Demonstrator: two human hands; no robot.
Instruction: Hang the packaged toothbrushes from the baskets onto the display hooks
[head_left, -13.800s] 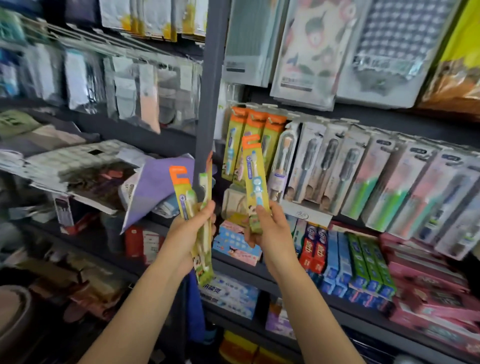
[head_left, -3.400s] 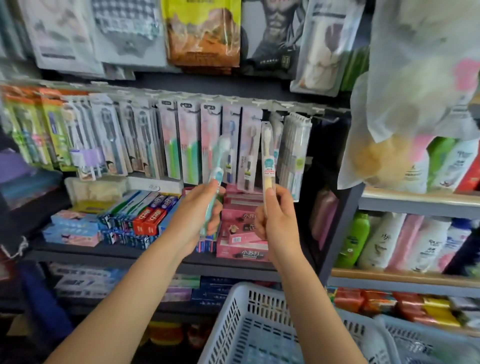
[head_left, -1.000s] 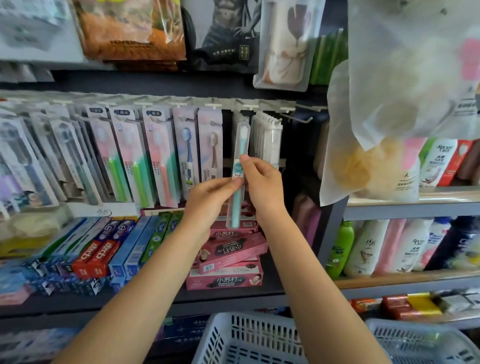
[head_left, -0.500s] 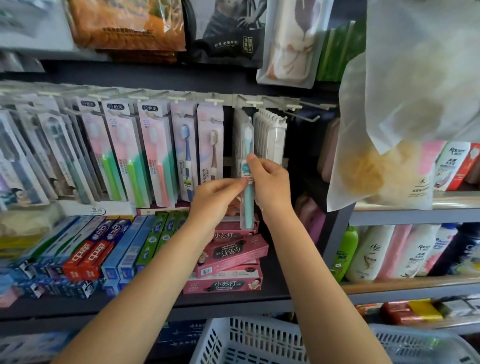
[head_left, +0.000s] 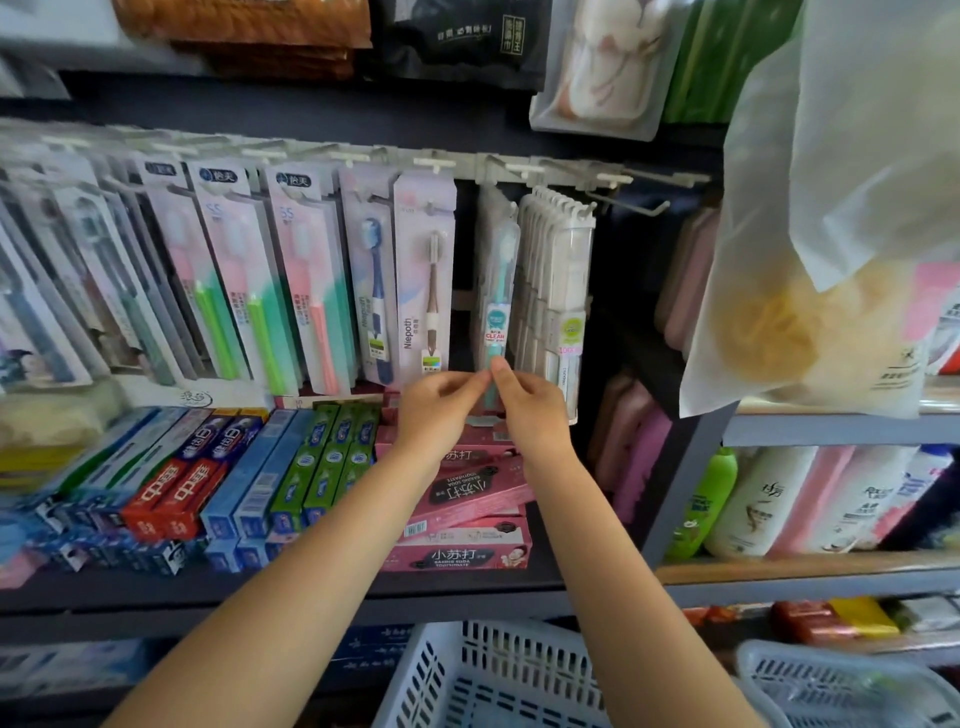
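Head view, both hands (head_left: 488, 400) pinching teal toothbrush (head_left: 497, 306)

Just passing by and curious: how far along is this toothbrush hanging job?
Done: the hooks along the rail already carry many packs, such as the Niepoth pack. In hand: the left hand and right hand pinch the bottom of a teal toothbrush pack hanging at its hook. Left: the white basket shows no packs in its visible part, the rest is out of view.
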